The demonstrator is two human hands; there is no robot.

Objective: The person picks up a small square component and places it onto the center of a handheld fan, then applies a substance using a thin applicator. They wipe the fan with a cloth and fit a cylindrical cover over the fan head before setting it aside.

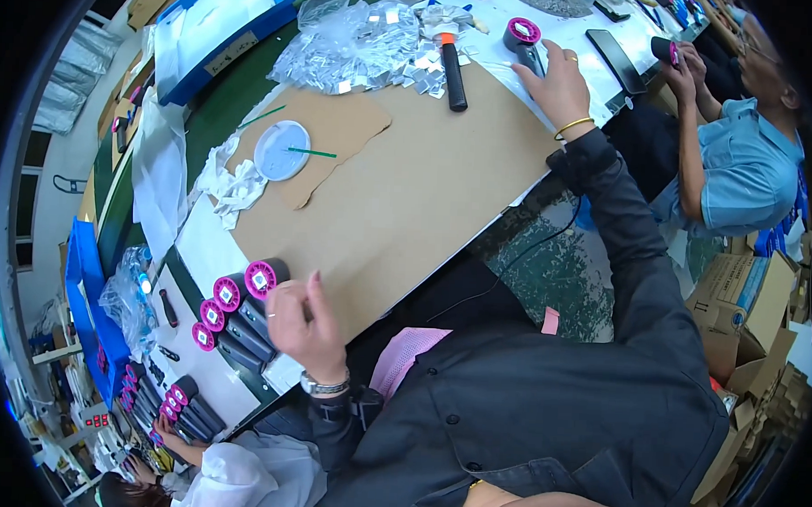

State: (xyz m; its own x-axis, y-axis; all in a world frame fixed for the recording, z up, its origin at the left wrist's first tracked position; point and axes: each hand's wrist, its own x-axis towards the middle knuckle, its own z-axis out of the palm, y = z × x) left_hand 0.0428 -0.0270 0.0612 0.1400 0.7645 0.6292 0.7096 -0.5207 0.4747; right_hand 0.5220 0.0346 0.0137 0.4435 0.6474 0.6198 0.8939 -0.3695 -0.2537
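Observation:
My right hand reaches to the far right of the table with thumb and forefinger spread on either side of the handle of a dark hair dryer with a magenta ring at its end. No firm grip shows. My left hand hovers by the near left edge, thumb raised and fingers loosely bent, with nothing visible in it. Beside it lies a row of several similar hair dryers, magenta ends facing away from me. The nearest one's handle is partly covered by my left hand.
Brown cardboard covers the table; a white round lid with a green stick sits on it. Beyond are a hammer-like tool with an orange top, a heap of clear bags and a phone. Co-workers sit to the right and lower left.

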